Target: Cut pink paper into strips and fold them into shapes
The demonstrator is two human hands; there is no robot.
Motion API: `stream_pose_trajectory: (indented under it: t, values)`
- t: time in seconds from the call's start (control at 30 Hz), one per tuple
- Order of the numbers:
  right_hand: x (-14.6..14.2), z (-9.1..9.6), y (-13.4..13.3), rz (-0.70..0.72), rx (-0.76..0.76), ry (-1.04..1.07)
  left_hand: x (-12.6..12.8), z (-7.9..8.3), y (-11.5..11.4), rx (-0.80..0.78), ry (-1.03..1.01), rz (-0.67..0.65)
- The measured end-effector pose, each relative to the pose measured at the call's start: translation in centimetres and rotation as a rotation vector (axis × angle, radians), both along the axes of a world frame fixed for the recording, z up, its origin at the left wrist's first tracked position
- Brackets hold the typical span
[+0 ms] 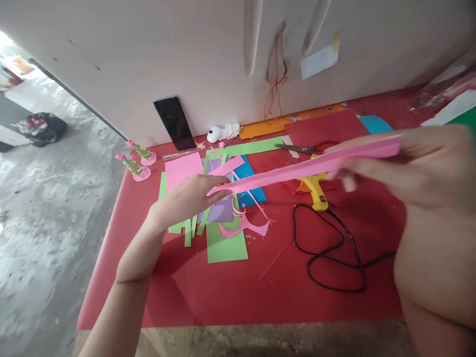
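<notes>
A long folded pink paper strip is stretched between both hands above the red table. My left hand pinches its left end, fingers closed on it, over a pile of pink, green, purple and blue paper sheets. My right hand, close to the camera at the right, grips the strip's other end with its fingers closed around it.
A yellow glue gun with a looped black cord lies under the strip. Scissors rest on red paper behind. A black phone leans on the wall. Two pink-and-green paper flowers stand at the table's left edge.
</notes>
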State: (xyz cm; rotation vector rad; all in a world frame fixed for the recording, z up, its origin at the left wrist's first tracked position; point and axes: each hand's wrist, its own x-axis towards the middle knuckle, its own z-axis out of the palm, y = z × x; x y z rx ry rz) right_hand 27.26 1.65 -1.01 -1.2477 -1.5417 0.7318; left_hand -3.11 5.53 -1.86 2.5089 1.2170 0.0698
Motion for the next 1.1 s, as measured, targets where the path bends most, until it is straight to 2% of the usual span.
stream_pose_trajectory:
  t: [0.03,0.13,0.23,0.33,0.47,0.67,0.73,0.77,0.83,0.87,0.97,1.03,1.1]
  values:
    - [-1.3,0.1,-0.3,0.138,0.03,0.004,0.5,-0.1,-0.3,0.013,-0.085,-0.02]
    - [-4.2,-0.7,-0.3,0.398,0.049,-0.065,1.8,-0.3,-1.3,0.065,-0.266,-0.151]
    - [-5.3,-2.0,0.1,0.477,0.096,-0.105,2.3,-0.5,-2.0,0.067,-0.309,-0.191]
    - [-5.3,-2.6,0.4,0.467,0.072,-0.143,2.3,-0.6,-2.2,0.143,-0.334,-0.174]
    - [-5.3,-2.5,0.1,0.403,0.057,-0.253,2.2,-1.2,-2.1,0.344,-0.403,-0.166]
    - [-6.1,-2.8,-0.6,0.323,0.178,-0.271,2.8,-1.1,-2.7,0.642,-0.443,-0.184]
    - [-6.2,-2.6,-0.8,0.246,0.146,-0.269,2.9,-0.6,-3.4,0.788,-0.523,-0.246]
    - [-6.2,-2.4,-0.9,0.218,0.107,-0.251,2.9,-0.5,-3.8,0.832,-0.567,-0.319]
    - [-6.3,-1.9,-1.2,0.215,0.013,-0.172,2.9,-0.5,-4.3,0.706,-0.533,-0.494]
    - [-6.3,-1.6,-1.4,0.228,-0.03,-0.115,3.0,-0.7,-4.4,0.591,-0.459,-0.502]
    - [-6.6,-1.2,-1.7,0.291,-0.12,0.029,3.0,-1.7,-3.5,0.11,-0.368,-0.283]
    - [-6.8,-1.1,-1.6,0.325,-0.135,0.048,2.9,-2.2,-2.7,-0.125,-0.511,-0.221]
    - [-6.9,-1.1,-1.4,0.351,-0.115,-0.001,2.8,-2.2,-2.3,-0.245,-0.667,-0.202]
